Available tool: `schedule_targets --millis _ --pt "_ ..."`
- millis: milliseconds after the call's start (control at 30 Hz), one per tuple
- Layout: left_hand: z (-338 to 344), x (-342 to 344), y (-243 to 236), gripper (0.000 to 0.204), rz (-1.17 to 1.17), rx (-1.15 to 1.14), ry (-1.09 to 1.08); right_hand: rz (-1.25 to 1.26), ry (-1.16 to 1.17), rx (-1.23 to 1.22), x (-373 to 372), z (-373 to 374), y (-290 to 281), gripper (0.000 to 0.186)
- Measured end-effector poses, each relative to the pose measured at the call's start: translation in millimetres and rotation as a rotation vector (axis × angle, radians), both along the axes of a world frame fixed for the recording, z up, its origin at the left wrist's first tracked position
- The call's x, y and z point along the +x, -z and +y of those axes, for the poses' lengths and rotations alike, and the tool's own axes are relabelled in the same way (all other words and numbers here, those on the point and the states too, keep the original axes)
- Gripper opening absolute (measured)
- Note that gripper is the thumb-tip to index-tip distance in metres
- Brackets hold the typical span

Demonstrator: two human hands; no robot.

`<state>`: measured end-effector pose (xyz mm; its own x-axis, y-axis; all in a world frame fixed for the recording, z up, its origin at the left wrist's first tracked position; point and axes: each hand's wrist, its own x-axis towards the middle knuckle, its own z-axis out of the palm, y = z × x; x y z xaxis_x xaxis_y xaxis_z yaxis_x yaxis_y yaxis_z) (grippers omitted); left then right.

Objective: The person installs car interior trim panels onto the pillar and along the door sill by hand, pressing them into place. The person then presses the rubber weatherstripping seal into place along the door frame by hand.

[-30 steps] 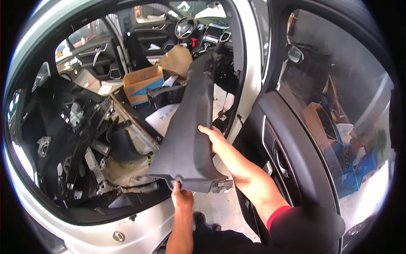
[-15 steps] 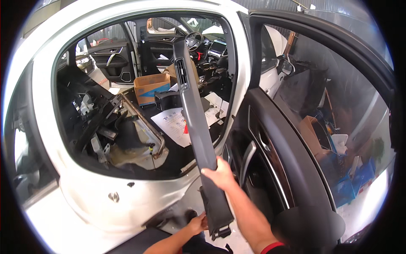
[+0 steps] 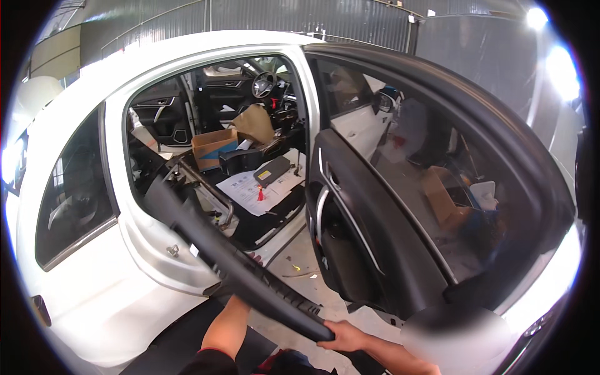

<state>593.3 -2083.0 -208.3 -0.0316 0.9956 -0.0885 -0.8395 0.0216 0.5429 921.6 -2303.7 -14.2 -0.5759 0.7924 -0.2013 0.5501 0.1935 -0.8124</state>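
I hold a long black plastic trim panel (image 3: 250,275) slanting from the upper left to the lower right outside a white car's open rear doorway, its upper end motion-blurred. My right hand (image 3: 340,334) grips its lower right end. My left hand (image 3: 255,257) is mostly hidden behind the panel, with fingertips showing at its far edge. The open black rear door (image 3: 375,244) is beside the panel on the right.
In the car are a cardboard box (image 3: 212,147), brown material (image 3: 253,125), paper sheets (image 3: 240,194) and loose dark parts. The white body (image 3: 94,294) borders the left. Scraps lie on the floor (image 3: 294,253). More boxes (image 3: 440,194) show through the door glass.
The panel has swung out of the doorway, its top tipping down and leftward, and lower in view. Both hands moved lower with it. My view has pulled back, showing the roof and wall.
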Motion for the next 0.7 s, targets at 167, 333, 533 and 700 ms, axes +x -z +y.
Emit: schedule_targets --millis 167,333,533,700 --pt "-79.4 74.4 -11.4 0.052 -0.261 0.061 0.596 0.076 0.001 0.302 60.2 -101.4 10.6 0.036" --pt "-160.4 115.9 10.6 0.054 -0.388 0.172 0.617 -0.003 -0.099 0.351 140.1 -160.2 50.8 0.032" --pt "-277.1 218.0 28.9 0.055 -0.457 0.126 0.471 -0.247 -0.131 0.1 264.4 -191.7 71.1 0.046" --pt "-335.5 275.1 26.2 0.064 -0.318 0.149 0.298 -0.239 -0.175 0.113 343.6 -191.4 59.1 0.047"
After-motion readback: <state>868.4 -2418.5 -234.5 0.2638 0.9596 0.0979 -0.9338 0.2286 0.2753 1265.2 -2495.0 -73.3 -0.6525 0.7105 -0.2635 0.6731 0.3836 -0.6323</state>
